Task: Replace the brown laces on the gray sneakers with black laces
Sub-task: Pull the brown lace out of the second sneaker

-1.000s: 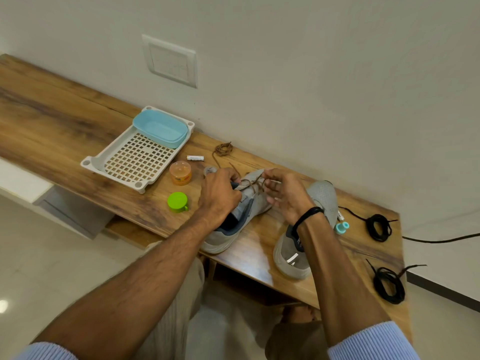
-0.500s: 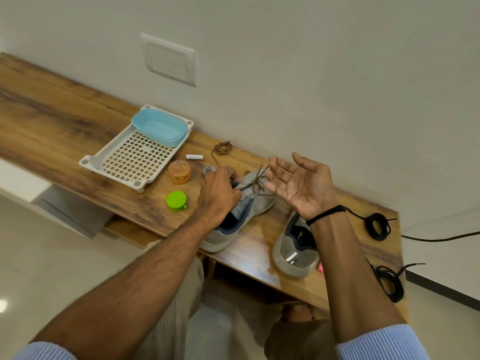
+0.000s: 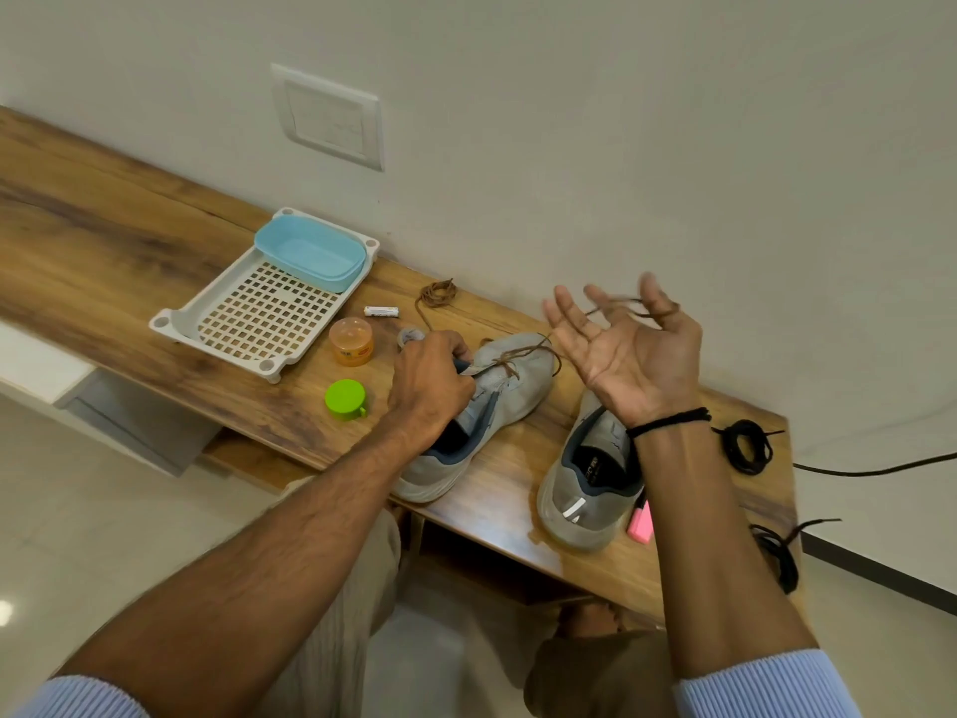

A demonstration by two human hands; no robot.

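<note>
Right hand point(image 3: 632, 355) higher than 0.5 s ago — fingers spread, brown lace point(image 3: 506, 361) draped across them; left hand point(image 3: 430, 386) still grips the shoe point(image 3: 523, 388).

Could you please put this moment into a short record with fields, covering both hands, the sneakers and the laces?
Left hand: grips the laced sneaker at its tongue
Right hand: raised palm up, fingers spread, lace draped over them
Brown lace: partly threaded in the laced sneaker, runs up to the right hand
Second sneaker: stands on the table beside the right forearm, front hidden
Loose brown lace: coiled near the wall
Black laces: two bundles at the table's right end, neither touched
</note>
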